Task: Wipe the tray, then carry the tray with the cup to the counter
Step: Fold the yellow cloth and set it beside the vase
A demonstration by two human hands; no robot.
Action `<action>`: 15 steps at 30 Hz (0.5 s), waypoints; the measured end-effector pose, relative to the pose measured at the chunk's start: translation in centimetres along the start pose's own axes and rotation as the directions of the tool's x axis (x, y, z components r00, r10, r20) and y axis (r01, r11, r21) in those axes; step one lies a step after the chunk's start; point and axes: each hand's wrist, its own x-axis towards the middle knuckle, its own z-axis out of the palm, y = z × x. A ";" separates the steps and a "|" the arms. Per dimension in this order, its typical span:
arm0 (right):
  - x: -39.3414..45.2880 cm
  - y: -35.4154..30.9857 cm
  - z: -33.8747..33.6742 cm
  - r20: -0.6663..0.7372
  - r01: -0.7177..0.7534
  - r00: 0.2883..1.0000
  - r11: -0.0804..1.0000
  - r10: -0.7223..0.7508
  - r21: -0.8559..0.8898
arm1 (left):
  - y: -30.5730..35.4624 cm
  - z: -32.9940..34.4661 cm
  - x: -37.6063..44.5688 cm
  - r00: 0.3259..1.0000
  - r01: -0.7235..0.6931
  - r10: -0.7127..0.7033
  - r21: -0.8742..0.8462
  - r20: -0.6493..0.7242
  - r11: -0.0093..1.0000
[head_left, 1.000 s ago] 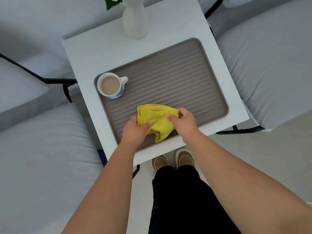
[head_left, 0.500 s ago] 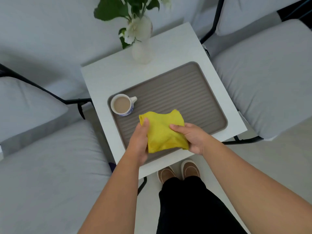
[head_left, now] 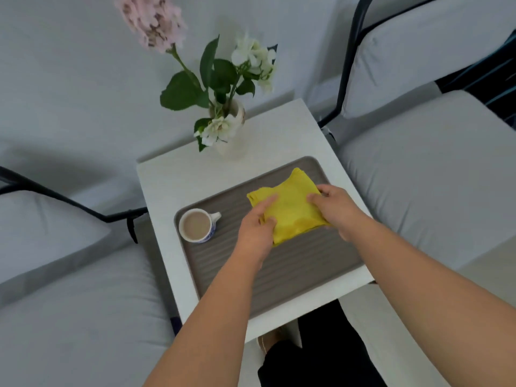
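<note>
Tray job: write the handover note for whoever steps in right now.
Left hand: grips the folded yellow cloth.
Right hand: grips the same cloth, opposite side.
Ribbed grey-brown rectangular tray: on the small white table. White-and-blue cup of milky drink: in the tray's left corner.
Done: wiping is underway, at the tray's far part.
Left: finish wiping, carry tray with cup to the counter.

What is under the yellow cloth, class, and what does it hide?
The yellow cloth lies on the ribbed grey tray, held by the left hand and right hand. The tray surface beneath it is covered, so its state cannot be seen.
</note>
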 end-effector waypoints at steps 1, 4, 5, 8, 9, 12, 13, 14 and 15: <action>1.3 -0.8 -0.7 -0.004 0.005 1.000 1.000 -0.005 -0.019 | 0.7 0.6 1.1 1.000 0.003 -0.003 0.055 0.000 0.998; 5.1 -3.5 -2.6 0.002 0.052 0.999 0.997 -0.052 -0.058 | 2.9 1.7 4.9 1.000 0.023 -0.022 0.114 -0.010 0.993; 6.3 -4.3 -3.1 0.008 0.073 0.997 0.995 -0.072 -0.071 | 3.5 1.9 6.2 1.000 0.009 -0.009 0.142 -0.003 0.990; 9.9 -6.3 -4.3 0.034 0.183 0.983 0.974 -0.180 -0.135 | 5.0 2.3 10.0 0.997 -0.079 0.073 0.383 0.029 0.920; 11.2 -6.9 -4.5 0.040 0.223 0.975 0.960 -0.220 -0.169 | 5.4 2.5 11.2 0.995 -0.101 0.092 0.450 0.041 0.887; 14.8 -8.1 -4.8 0.051 0.308 0.950 0.899 -0.307 -0.310 | 5.9 3.2 14.8 0.987 -0.156 0.145 0.569 0.066 0.807; 15.9 -8.3 -4.8 0.057 0.331 0.941 0.870 -0.335 -0.365 | 6.1 3.4 15.9 0.984 -0.170 0.161 0.600 0.070 0.782; 17.0 -8.4 -4.8 0.065 0.353 0.931 0.843 -0.358 -0.407 | 6.2 3.5 17.1 0.982 -0.181 0.172 0.619 0.074 0.765; 18.0 -8.4 -4.8 0.074 0.368 0.924 0.821 -0.375 -0.437 | 6.3 3.7 18.2 0.980 -0.188 0.182 0.636 0.077 0.748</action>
